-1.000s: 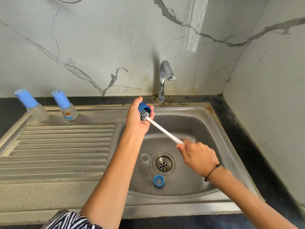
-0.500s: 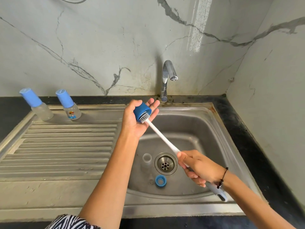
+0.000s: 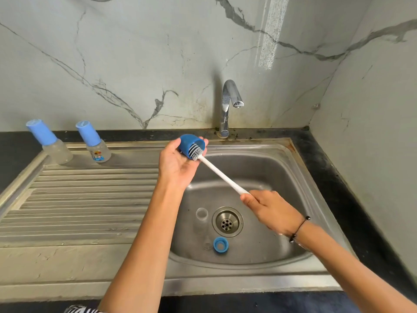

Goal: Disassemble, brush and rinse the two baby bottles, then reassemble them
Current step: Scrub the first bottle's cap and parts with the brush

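In the head view, the left hand (image 3: 178,164) is cupping a blue bottle cap (image 3: 190,145) above the sink's back-left corner, palm up, with fingers curled behind the cap and thumb against its near side. The cap is lying on its side with its mouth turned toward four o'clock, probably so the brush can enter straight. The bristle head of the bottle brush (image 3: 220,171) is sitting inside that mouth, and its white handle is slanting down toward four o'clock into the right hand (image 3: 272,212), which is wrapping its fingers round the handle's far end. Holding far back likely gives room to twist and pump the bristles.

Both hands are working over the sink basin (image 3: 282,177), presumably so drips fall inside it. On the basin floor, a clear bottle body (image 3: 201,216) is lying at nine o'clock of the drain (image 3: 227,221), and a blue screw ring (image 3: 220,244) is resting at six o'clock of it, with what seems to be a clear teat just to its left. They appear parked there to await brushing or rinsing.

At ten o'clock of the hands, two capped bottles (image 3: 50,143) are standing on the drainboard's back edge, out of the wet zone. No water is visibly running from the tap (image 3: 229,102), so this looks like brushing, not rinsing.
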Demonstrator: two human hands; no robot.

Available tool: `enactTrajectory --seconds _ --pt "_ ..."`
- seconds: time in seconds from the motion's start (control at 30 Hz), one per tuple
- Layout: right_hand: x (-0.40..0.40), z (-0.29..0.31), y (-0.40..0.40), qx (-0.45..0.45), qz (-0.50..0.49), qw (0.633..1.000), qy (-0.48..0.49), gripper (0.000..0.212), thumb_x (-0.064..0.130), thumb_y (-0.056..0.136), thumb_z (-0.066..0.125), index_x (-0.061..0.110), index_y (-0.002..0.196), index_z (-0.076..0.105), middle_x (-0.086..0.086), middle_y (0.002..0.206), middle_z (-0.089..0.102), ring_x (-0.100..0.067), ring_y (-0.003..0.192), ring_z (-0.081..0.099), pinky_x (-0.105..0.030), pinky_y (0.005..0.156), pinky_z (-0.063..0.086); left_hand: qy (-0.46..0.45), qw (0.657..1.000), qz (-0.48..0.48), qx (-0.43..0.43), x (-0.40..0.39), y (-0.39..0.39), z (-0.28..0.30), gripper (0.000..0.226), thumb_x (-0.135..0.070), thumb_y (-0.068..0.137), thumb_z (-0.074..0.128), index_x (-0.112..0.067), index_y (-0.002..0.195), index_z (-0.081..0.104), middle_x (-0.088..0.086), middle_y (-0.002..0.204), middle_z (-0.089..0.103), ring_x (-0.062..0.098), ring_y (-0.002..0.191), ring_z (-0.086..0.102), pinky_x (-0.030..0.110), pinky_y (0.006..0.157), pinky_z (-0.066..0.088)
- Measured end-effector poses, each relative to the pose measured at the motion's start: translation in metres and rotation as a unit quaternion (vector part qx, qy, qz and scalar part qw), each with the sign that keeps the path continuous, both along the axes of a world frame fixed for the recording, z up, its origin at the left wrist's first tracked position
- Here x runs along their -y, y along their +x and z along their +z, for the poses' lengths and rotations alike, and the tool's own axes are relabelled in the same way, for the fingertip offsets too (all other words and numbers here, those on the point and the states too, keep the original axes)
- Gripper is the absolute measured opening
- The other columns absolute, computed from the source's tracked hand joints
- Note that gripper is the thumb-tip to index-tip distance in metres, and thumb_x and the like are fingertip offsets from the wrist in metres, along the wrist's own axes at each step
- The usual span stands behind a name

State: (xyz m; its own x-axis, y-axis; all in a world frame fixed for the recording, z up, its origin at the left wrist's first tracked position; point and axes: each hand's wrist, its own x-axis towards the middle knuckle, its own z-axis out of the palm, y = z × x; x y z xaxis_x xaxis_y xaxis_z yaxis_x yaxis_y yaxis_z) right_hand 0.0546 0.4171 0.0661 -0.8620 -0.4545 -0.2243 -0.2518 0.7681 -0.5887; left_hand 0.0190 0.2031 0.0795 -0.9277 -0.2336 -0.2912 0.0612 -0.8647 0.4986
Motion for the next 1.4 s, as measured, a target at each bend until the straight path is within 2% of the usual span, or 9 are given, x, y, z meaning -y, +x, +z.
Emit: enactTrajectory --seconds 0.17,0.33,0.5,0.6,0.73,0.87,1.13,1.27,1.4 --pt "0.005 0.008 0.009 0.214 0.023 0.966 -0.144 0.041 0.040 0.099 0.036 0.012 0.069 0.040 0.001 0.043 0.034 -0.014 0.030 0.025 -0.017 0.031 0.025 0.036 0.996 0.038 -0.078 0.001 0.004 -0.004 0.013 -0.017 0.092 0.046 -0.007 0.084 0.051 0.016 0.097 0.067 0.030 0.101 0.065 0.037 0.094 0.049" --pt "0.009 0.001 0.005 -0.042 0.030 0.994 0.093 0.044 0.049 0.098 0.028 0.022 0.066 0.040 -0.002 0.072 0.055 -0.021 0.066 0.055 -0.029 0.061 0.041 0.070 0.995 0.068 0.020 -0.003 -0.001 -0.007 0.018 -0.017 0.092 0.052 -0.010 0.077 0.047 0.009 0.071 0.055 0.019 0.056 0.057 0.022 0.053 0.052" --pt "0.002 0.004 -0.002 -0.172 -0.005 0.957 0.232 0.045 0.050 0.099 0.022 0.018 0.105 0.052 -0.006 0.101 0.064 -0.031 0.095 0.061 -0.032 0.067 0.040 -0.003 0.991 0.054 0.121 -0.012 -0.008 -0.010 0.023 -0.028 0.099 0.044 -0.008 0.087 0.047 0.013 0.082 0.051 0.023 0.068 0.052 0.033 0.070 0.052" --pt "-0.002 0.009 -0.004 -0.122 -0.020 0.978 0.168 0.041 0.049 0.099 0.026 0.018 0.080 0.046 -0.001 0.079 0.056 -0.028 0.083 0.059 -0.031 0.064 0.038 -0.010 0.997 0.028 0.076 -0.011 -0.007 -0.008 0.013 -0.012 0.098 0.039 -0.004 0.100 0.049 0.018 0.096 0.054 0.028 0.087 0.056 0.044 0.096 0.046" --pt "-0.008 0.022 -0.001 0.049 -0.008 0.998 -0.038 0.042 0.041 0.098 0.037 0.013 0.067 0.039 0.002 0.052 0.040 -0.006 0.036 0.039 -0.019 0.038 0.032 -0.045 0.999 0.004 0.012 -0.011 -0.002 -0.010 0.010 -0.021 0.094 0.052 -0.014 0.088 0.057 0.005 0.084 0.057 0.018 0.076 0.054 0.031 0.070 0.046" --pt "-0.003 0.022 0.006 0.057 0.024 0.998 -0.013 0.043 0.040 0.099 0.035 0.013 0.066 0.039 0.001 0.051 0.040 -0.005 0.026 0.035 -0.013 0.032 0.027 0.011 0.999 0.051 0.008 -0.018 -0.006 -0.016 0.012 -0.015 0.089 0.057 -0.018 0.077 0.056 0.002 0.082 0.053 0.016 0.073 0.052 0.033 0.073 0.051" --pt "-0.011 0.003 -0.001 -0.165 -0.007 0.952 0.256 0.045 0.051 0.098 0.022 0.020 0.102 0.054 -0.003 0.098 0.063 -0.027 0.093 0.062 -0.031 0.067 0.040 -0.023 0.987 0.014 0.158 -0.022 -0.010 -0.016 0.019 -0.022 0.091 0.061 -0.009 0.082 0.051 0.009 0.082 0.051 0.020 0.072 0.052 0.034 0.078 0.048" --pt "-0.014 0.005 -0.004 -0.054 -0.026 0.990 0.127 0.044 0.049 0.098 0.028 0.018 0.070 0.042 0.001 0.067 0.050 -0.019 0.064 0.056 -0.027 0.058 0.042 -0.024 0.996 -0.010 0.081 -0.014 -0.007 -0.012 0.010 -0.007 0.097 0.045 -0.008 0.094 0.054 0.015 0.096 0.053 0.025 0.086 0.056 0.041 0.093 0.043" --pt "-0.011 0.016 0.002 0.122 -0.034 0.989 -0.075 0.042 0.042 0.098 0.038 0.012 0.069 0.038 -0.001 0.048 0.036 -0.010 0.028 0.028 -0.017 0.031 0.025 -0.062 0.997 -0.012 0.045 -0.010 -0.005 -0.012 0.009 -0.015 0.092 0.054 -0.018 0.086 0.060 0.002 0.081 0.057 0.015 0.074 0.052 0.028 0.071 0.041"
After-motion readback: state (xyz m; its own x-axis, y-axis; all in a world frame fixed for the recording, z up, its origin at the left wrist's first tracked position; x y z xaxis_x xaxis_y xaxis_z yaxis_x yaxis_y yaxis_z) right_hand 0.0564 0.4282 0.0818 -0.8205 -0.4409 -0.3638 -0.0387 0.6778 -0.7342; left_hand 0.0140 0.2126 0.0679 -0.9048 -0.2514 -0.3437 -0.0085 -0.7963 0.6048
